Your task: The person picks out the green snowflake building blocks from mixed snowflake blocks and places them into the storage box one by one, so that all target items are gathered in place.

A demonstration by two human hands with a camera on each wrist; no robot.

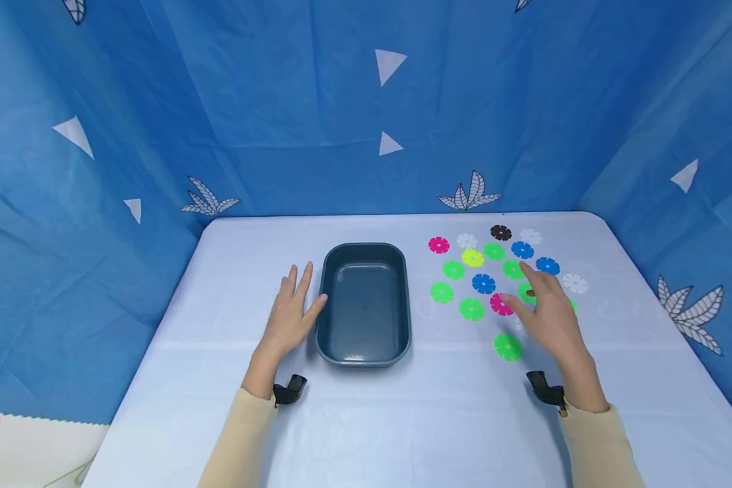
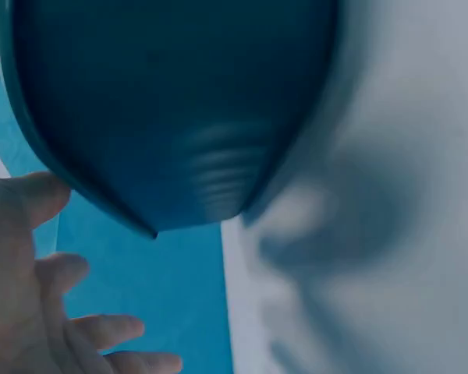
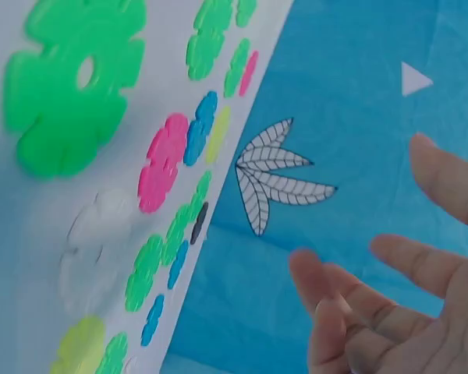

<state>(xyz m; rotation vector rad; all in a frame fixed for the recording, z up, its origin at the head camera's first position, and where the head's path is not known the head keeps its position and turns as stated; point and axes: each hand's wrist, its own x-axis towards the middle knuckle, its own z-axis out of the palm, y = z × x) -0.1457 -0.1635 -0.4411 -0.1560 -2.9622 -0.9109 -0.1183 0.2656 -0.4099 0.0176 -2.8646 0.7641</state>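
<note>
A dark blue-grey tub stands empty on the white table. My left hand lies just left of it with straight fingers, the thumb against the tub's rim; the left wrist view shows the tub's wall close to the fingers. To the right lie several flat flower-shaped discs in green, blue, pink, white and black. My right hand hovers over them with fingers spread, holding nothing. A pink disc and a green disc lie nearest it; both discs, pink and green, show in the right wrist view.
Blue cloth walls with white leaf and triangle prints enclose the table at the back and both sides. The table's left edge drops off near my left arm. Bare tabletop lies in front of the tub.
</note>
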